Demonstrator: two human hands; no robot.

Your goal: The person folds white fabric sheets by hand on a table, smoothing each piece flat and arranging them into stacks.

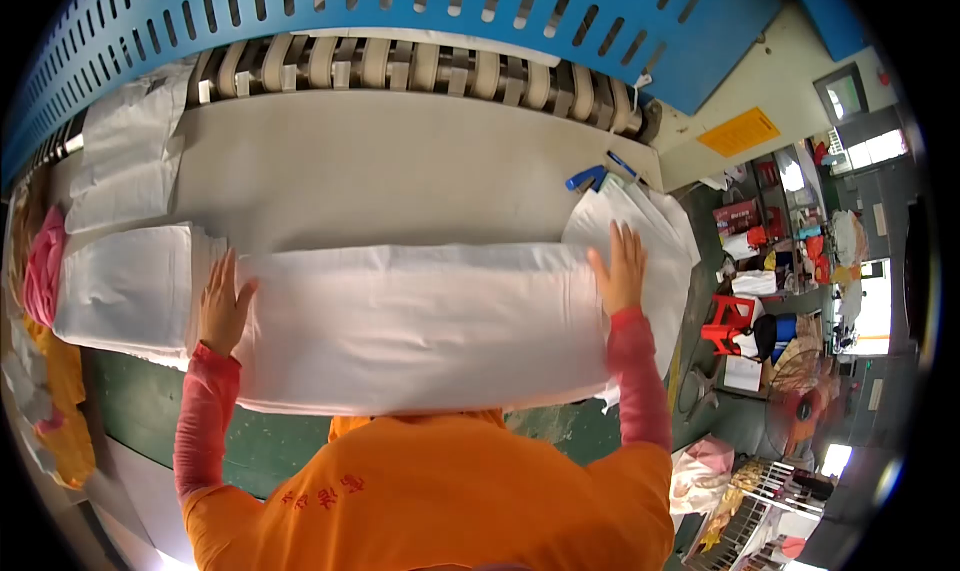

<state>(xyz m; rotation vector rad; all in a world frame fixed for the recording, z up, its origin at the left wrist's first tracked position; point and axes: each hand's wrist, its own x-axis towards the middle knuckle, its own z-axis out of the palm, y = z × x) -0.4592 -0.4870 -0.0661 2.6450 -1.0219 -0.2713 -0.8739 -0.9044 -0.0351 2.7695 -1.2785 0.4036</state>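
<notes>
White folded sheet (410, 321) lies across the feed table's (400, 171) near edge — left hand (222, 306) and right hand (620, 269) pressed flat, fingers spread, gripping nothing.

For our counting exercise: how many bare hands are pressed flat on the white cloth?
2. The left hand lies flat near the white cloth's left end; the right hand lies flat near its right end. No others show.

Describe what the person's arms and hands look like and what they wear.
Both arms wear long, close-fitting pinkish-red sleeves ending at the wrists. The left hand and right hand are bare: no gloves, rings or watch visible. Above the sleeves is an orange shirt with small red characters printed near the left shoulder.
</notes>
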